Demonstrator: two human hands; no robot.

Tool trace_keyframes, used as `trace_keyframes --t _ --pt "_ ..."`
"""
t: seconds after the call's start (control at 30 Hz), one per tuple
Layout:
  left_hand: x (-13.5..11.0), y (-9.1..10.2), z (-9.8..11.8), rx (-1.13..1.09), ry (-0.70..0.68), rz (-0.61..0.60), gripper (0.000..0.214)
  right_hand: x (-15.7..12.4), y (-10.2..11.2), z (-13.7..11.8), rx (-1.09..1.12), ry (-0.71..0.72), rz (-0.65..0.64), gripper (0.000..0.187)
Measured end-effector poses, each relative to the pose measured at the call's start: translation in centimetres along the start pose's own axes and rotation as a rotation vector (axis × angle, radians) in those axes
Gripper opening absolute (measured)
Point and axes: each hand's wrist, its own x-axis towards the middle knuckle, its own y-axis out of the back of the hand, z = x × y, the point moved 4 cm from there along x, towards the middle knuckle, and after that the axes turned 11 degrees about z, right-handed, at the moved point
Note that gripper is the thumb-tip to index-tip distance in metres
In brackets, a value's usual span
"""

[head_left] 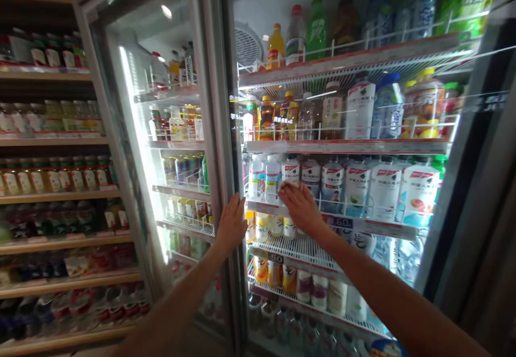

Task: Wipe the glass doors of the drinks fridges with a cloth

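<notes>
I face a drinks cooler with its right door swung open. My left hand [231, 223] lies flat against the grey door frame post [220, 131] between the two sections, fingers stretched upward. My right hand [301, 206] reaches into the open section at the third shelf [363, 223]. Its fingers touch a white bottle with a red and black label [290, 171] in the front row, beside two clear water bottles [264, 177]. I cannot see whether the fingers close round it.
The left section's glass door [161, 147] is closed, with cans and bottles behind it. Wire shelves above and below hold juice, tea and water bottles. The opened door [475, 158] stands at the right. Wooden shelves [60, 198] with bottled drinks run along the left.
</notes>
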Motion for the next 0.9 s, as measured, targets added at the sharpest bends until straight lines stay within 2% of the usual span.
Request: trace_keyframes --t 0.07,0.13,0.2,0.3,0.37,0.43,0.5,0.57,0.6,0.67,0.8,0.87,0.9 --pt "-0.1 0.1 -0.6 0.004 -0.032 0.001 0.060 -2.1 -1.6 -3.5 0.073 0.147 -0.062 0.045" --pt "-0.1 0.2 -1.2 -0.006 -0.063 0.009 0.058 -1.9 -2.5 -4.9 0.115 0.216 -0.080 0.042" --pt "0.2 0.3 -1.7 -0.026 -0.088 0.033 0.058 1.0 -2.8 -4.1 0.100 0.166 -0.058 0.043" --pt "0.8 0.6 -2.3 -0.065 -0.116 0.086 0.059 7.1 -3.1 -1.9 0.028 -0.030 0.018 0.046" --pt "1.2 0.7 -2.7 -0.100 -0.145 0.115 0.059 9.2 -3.8 -2.1 0.009 -0.087 0.046 0.045" --pt "1.7 0.9 -3.4 -0.132 -0.179 0.140 0.061 9.1 -4.8 -4.0 0.027 -0.018 0.025 0.043" --pt "2.3 1.1 -4.2 -0.152 -0.202 0.183 0.062 7.6 -6.0 -6.8 0.080 0.148 -0.027 0.040" --pt "3.0 1.3 -5.0 -0.169 -0.213 0.230 0.064 6.8 -6.7 -8.3 0.132 0.302 -0.069 0.035" --pt "3.5 1.4 -5.3 -0.179 -0.220 0.243 0.066 7.3 -6.9 -8.2 0.135 0.337 -0.076 0.035" --pt "4.6 1.5 -5.5 -0.203 -0.245 0.257 0.068 10.1 -6.7 -6.2 0.073 0.295 -0.051 0.037" --pt "7.2 1.9 -4.7 -0.256 -0.308 0.332 0.070 18.0 -4.5 0.0 -0.142 -0.002 0.114 0.044" --pt "8.6 2.2 -4.1 -0.286 -0.329 0.384 0.069 19.7 -3.6 1.1 -0.210 -0.077 0.182 0.044" --pt "9.3 2.4 -3.8 -0.301 -0.337 0.406 0.069 19.8 -3.4 1.0 -0.226 -0.062 0.193 0.043"
